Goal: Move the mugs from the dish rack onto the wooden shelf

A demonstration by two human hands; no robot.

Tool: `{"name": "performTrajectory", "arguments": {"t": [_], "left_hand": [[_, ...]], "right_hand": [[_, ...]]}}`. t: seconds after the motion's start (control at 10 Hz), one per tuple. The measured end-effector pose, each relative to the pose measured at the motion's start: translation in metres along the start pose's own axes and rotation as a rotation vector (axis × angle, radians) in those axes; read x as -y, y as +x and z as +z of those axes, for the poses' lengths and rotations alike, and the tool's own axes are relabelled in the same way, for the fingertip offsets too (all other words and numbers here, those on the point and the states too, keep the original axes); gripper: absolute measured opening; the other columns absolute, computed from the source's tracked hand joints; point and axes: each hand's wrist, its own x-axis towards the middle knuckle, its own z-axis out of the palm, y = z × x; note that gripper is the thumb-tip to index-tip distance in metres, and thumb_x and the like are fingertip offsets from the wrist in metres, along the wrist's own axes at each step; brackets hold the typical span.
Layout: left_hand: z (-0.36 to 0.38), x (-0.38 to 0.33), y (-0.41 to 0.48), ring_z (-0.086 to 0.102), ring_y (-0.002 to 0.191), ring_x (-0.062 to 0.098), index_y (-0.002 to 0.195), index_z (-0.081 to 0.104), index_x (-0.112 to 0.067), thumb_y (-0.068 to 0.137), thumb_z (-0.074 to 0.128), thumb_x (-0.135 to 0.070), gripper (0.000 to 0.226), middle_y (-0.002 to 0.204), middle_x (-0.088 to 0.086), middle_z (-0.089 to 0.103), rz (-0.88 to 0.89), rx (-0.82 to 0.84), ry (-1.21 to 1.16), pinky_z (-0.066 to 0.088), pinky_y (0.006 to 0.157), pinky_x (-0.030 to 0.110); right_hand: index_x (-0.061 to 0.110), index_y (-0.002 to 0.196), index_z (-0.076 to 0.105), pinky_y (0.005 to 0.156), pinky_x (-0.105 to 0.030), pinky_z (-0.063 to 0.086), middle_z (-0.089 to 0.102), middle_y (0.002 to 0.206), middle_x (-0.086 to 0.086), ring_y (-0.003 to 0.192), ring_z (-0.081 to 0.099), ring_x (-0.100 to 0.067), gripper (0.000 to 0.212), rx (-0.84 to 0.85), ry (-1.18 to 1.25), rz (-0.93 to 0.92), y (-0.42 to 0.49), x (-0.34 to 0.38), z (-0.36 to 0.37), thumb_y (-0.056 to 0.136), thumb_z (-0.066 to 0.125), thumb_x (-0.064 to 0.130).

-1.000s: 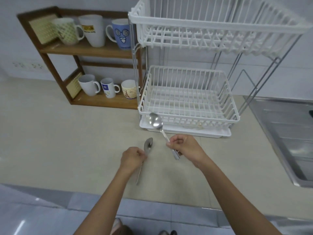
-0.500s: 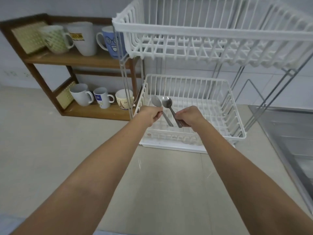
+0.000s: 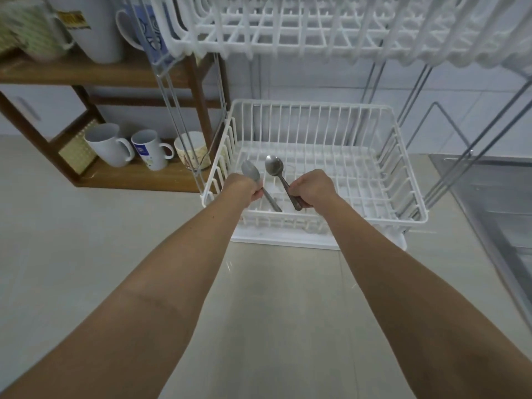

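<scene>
The left hand (image 3: 244, 188) is closed tight around one spoon (image 3: 251, 171), and the right hand (image 3: 312, 187) is closed tight around another spoon (image 3: 275, 166), both held over the near part of the low white basket (image 3: 403, 180) of the dish rack. The spoon bowls point to the far side and sit just beside each other, not touching. Six mugs stand on the wooden shelf (image 3: 86, 72) to the left: three on the top board, like the white mug (image 3: 92, 33), and three on the low board, like the small mug (image 3: 148, 149), while the rack holds no mugs.
</scene>
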Motion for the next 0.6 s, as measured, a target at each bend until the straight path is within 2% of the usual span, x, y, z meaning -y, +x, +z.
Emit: {"name": "performTrajectory", "arguments": {"t": [0.1,0.2,0.3,0.4,0.5,0.6], "left_hand": [[0.002,0.001,0.005,0.061,0.069,0.022,0.103,0.057,0.000,0.083,0.068,0.002,0.022,0.085,0.013,0.058,0.027,-0.048,0.107,0.057,0.082,0.037],[0.000,0.003,0.007,0.068,0.077,0.026,0.076,0.054,0.000,0.083,0.071,-0.006,0.019,0.082,0.014,0.065,0.099,-0.104,0.272,0.057,0.083,0.039],[0.001,0.004,0.007,0.069,0.083,0.026,0.083,0.059,0.002,0.083,0.071,-0.009,0.016,0.095,0.019,0.069,0.158,-0.102,0.347,0.058,0.081,0.039],[0.000,0.007,0.013,0.071,0.088,0.028,0.097,0.066,0.007,0.081,0.074,-0.015,0.029,0.097,0.021,0.071,0.190,-0.112,0.483,0.058,0.080,0.040],[0.001,0.007,0.010,0.069,0.093,0.028,0.100,0.067,0.004,0.083,0.072,-0.022,0.032,0.099,0.018,0.071,0.248,-0.145,0.624,0.056,0.081,0.035],[0.000,0.006,-0.002,0.064,0.096,0.029,0.100,0.066,-0.004,0.091,0.059,-0.024,0.023,0.100,0.013,0.069,0.504,-0.224,0.721,0.051,0.077,0.033]], "right_hand": [[-0.003,0.096,0.072,0.082,-0.044,0.057,0.073,0.092,-0.020,0.085,0.070,-0.035,0.019,-0.007,-0.102,-0.053,0.002,-0.003,0.002,0.079,0.066,0.003],[0.002,0.091,0.073,0.079,-0.041,0.057,0.072,0.094,-0.016,0.084,0.069,-0.033,0.013,0.004,-0.196,-0.106,0.003,-0.002,0.005,0.080,0.066,0.003],[0.003,0.091,0.073,0.077,-0.039,0.058,0.072,0.094,-0.013,0.081,0.069,-0.031,0.013,-0.012,-0.253,-0.121,0.004,0.000,0.008,0.082,0.065,0.003],[0.003,0.090,0.074,0.078,-0.035,0.058,0.072,0.096,-0.013,0.083,0.068,-0.028,0.014,-0.017,-0.306,-0.134,0.009,-0.002,0.011,0.081,0.064,0.002],[0.001,0.091,0.073,0.080,-0.036,0.057,0.071,0.099,-0.014,0.088,0.068,-0.028,0.015,-0.034,-0.330,-0.150,0.008,-0.003,0.013,0.081,0.063,0.001],[0.000,0.094,0.072,0.080,-0.037,0.057,0.072,0.099,-0.014,0.088,0.068,-0.029,0.019,-0.106,-0.314,-0.177,0.004,0.000,0.011,0.083,0.057,0.003]]}}
